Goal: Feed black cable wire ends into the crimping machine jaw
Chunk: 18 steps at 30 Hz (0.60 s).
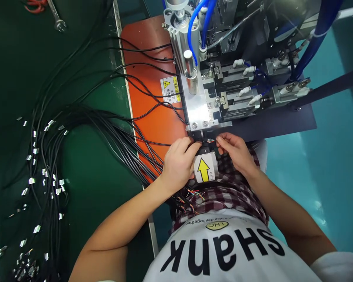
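Observation:
My left hand is closed on a black cable, thumb and fingers pinched at the front of the machine. Past those fingertips the cable's stripped end shows thin coloured wires. My right hand sits just right of the wire tips, its fingers curled and pinched together; whether they grip anything is too small to tell. Above both hands stands the metal machine. Below them is a metal cylinder with a yellow arrow label. More cables with bare coloured wire ends lie across my lap.
A thick bundle of black cables runs over the green table and the orange plate. Many cable ends carry shiny metal connectors. A wrench lies at the upper left. Blue air hoses hang at the right.

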### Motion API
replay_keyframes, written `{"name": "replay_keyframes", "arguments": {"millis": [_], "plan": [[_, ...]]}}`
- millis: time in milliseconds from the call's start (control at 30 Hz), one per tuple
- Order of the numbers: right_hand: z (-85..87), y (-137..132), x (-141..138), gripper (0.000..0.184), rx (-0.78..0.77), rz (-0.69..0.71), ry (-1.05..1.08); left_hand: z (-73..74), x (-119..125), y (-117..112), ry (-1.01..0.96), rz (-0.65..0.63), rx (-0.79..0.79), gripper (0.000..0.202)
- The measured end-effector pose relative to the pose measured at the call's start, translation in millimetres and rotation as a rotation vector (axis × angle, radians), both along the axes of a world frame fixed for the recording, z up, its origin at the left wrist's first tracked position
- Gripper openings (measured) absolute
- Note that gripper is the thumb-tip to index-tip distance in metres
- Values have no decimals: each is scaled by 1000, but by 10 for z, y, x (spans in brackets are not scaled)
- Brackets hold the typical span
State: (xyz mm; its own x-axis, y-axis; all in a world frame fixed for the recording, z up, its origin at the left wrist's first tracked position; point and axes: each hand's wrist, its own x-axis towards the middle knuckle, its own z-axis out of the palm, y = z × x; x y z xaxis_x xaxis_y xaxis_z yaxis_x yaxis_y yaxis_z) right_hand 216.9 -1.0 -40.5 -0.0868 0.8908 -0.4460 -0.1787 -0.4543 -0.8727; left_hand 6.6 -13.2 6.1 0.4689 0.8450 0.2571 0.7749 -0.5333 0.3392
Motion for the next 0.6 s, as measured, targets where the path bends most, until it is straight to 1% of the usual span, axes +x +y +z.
{"name": "replay_keyframes", "arguments": {"millis": [67, 100, 267, 333, 400, 500, 600], "plan": [[15, -34, -21, 32, 84, -1, -53, -5, 1, -3, -1, 7, 8, 30], [32, -44, -38, 32, 98, 7, -55, -6, 1, -6, -4, 9, 10, 30], [118, -8, -113, 33, 28, 46, 27, -6, 2, -26, -6, -10, -14, 31], [112, 38, -120, 32, 4, 52, 60, -11, -3, -22, 10, -13, -5, 31], [91, 82, -119, 31, -54, 50, 106, -14, -3, -20, 22, -6, 9, 30], [96, 54, -107, 33, -129, 40, 125, 14, 27, -68, 10, 7, -13, 26], [145, -114, -20, 31, -53, 122, 112, 100, 57, -177, -17, 15, -51, 24]]}}
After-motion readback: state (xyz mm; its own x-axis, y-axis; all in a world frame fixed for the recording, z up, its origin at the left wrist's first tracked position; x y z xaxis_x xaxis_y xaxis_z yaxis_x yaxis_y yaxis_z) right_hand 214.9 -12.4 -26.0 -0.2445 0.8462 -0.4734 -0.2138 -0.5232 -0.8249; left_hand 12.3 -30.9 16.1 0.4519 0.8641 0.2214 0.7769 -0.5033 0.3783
